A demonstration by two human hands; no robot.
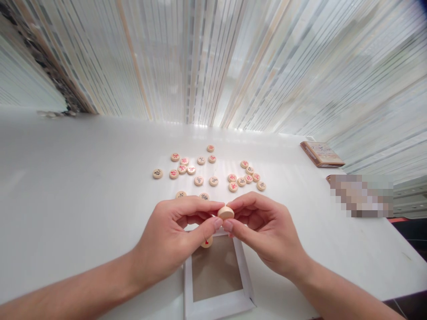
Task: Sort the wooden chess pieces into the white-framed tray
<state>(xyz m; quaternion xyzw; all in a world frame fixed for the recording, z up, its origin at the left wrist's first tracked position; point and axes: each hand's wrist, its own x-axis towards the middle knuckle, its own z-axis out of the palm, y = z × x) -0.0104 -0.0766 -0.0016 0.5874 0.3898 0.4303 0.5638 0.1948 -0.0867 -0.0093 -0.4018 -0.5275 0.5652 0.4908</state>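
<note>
My left hand (173,238) and my right hand (263,229) meet in the middle of the view, both pinching one round wooden game piece (226,213) between thumbs and forefingers. A second piece with red marking (207,242) peeks out under my left thumb. Below the hands lies an open shallow white box with a brown bottom (216,271). Beyond my fingers, several wooden discs with red or black characters (213,171) lie scattered flat on the white table (83,186).
A brown and cream box (321,154) lies at the far right of the table. A blurred-out object (362,195) sits near the right edge. Striped curtains (213,62) hang behind the table. The table's right edge drops off to a dark floor (412,235).
</note>
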